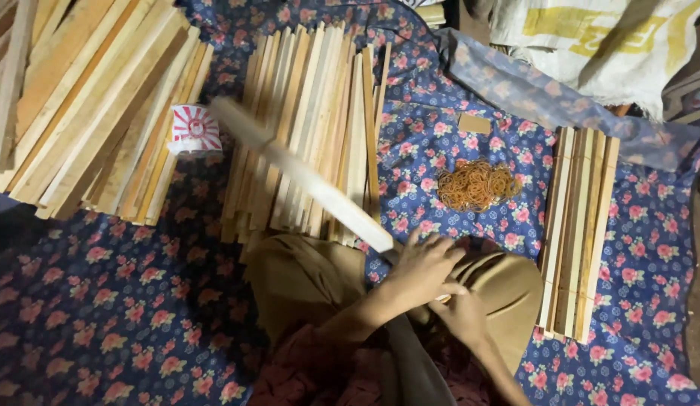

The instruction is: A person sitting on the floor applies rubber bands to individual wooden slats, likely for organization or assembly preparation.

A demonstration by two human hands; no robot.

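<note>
We grip the near end of one bundle of slats point(305, 177) with both hands, left hand point(423, 269) over right hand point(461, 314), fingers closed around it above the floral cloth point(101, 301), with one bundle point(579, 225) finished at the cloth's right edge, loose slats point(312, 128) and rubber bands point(478, 184) remaining.

Bare forearms and uncovered hands, olive-brown trousers point(305, 282) over the knees, a reddish patterned garment point(320, 376) at the lap

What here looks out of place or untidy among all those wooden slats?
Little stands out. A red-and-white cup lies tipped on its side between two slat piles, with nothing visibly spilled. The rubber bands sit in a loose heap on the floral cloth.
</note>
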